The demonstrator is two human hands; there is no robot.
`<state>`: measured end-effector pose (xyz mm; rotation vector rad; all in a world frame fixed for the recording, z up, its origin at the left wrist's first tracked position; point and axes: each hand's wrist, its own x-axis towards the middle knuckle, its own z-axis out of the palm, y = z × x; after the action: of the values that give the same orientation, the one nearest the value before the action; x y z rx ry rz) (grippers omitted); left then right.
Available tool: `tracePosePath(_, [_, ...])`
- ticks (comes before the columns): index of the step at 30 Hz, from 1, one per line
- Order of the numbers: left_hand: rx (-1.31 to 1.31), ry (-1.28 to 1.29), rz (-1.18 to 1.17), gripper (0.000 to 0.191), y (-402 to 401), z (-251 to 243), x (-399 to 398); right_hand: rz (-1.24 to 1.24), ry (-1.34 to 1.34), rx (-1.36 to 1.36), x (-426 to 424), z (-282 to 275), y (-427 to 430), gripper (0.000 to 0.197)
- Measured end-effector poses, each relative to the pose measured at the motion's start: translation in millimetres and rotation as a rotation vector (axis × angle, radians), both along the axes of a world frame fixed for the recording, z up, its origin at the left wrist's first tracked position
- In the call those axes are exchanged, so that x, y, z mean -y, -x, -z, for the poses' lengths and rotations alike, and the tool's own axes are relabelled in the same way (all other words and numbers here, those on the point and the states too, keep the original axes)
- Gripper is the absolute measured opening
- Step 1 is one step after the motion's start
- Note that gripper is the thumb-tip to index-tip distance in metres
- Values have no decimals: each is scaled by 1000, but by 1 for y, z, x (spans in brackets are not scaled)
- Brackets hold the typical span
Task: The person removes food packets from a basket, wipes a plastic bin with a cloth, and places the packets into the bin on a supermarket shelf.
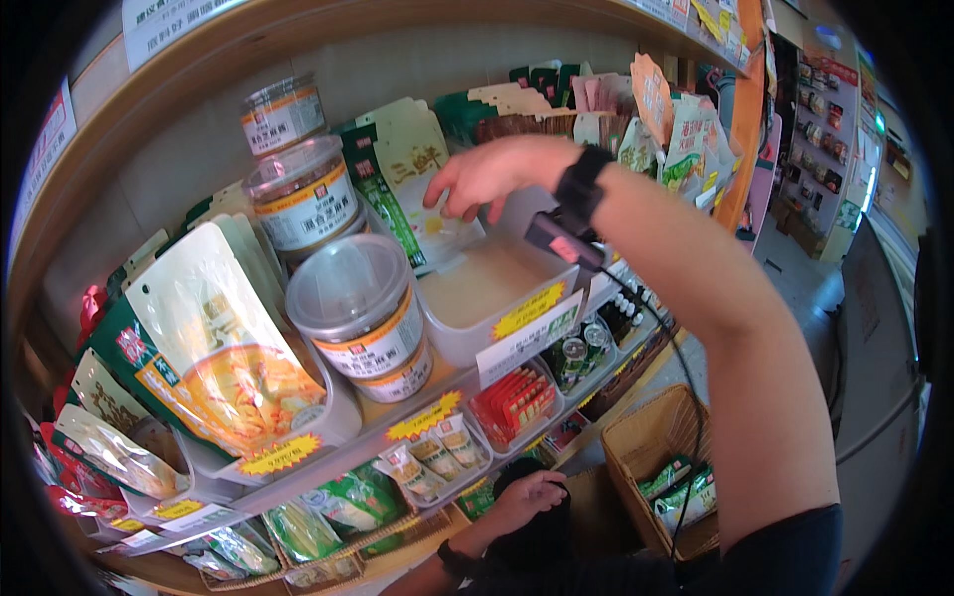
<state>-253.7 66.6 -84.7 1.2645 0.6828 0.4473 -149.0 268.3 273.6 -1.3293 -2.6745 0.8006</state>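
My right hand reaches over a white plastic bin on the store shelf, its fingers bent and spread just in front of a green-and-cream food pouch. Whether the fingertips touch the pouch cannot be told. The pouch leans at the back of the bin, whose front part shows a bare bottom. My left hand hangs low near the lower shelf, above something black, with no product seen in it. Stacked clear-lidded jars stand left of the bin. A black device with a cable is strapped at my right wrist.
Large soup-picture pouches fill a bin at the left. Small red packets and small jars sit in trays lower down. More pouches stand at the right by a wooden upright. A wicker basket with green packets stands below.
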Motion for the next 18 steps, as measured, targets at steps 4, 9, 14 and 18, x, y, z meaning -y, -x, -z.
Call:
tracePosePath(4, [29, -13, 21, 32, -20, 3, 2, -28, -15, -197, 73, -5, -65, 32])
tracePosePath(9, [2, 16, 35, 30, -38, 14, 2, 71, 117, -376, 175, 52, -159, 27])
tracePosePath(14, [-128, 129, 28, 29, -56, 26, 8, 547, 393, -607, 241, 201, -268, 30])
tracePosePath(18, [-212, 257, 109, 25, -100, 36, 13, 1259, 400, -779, 325, 377, -365, 21])
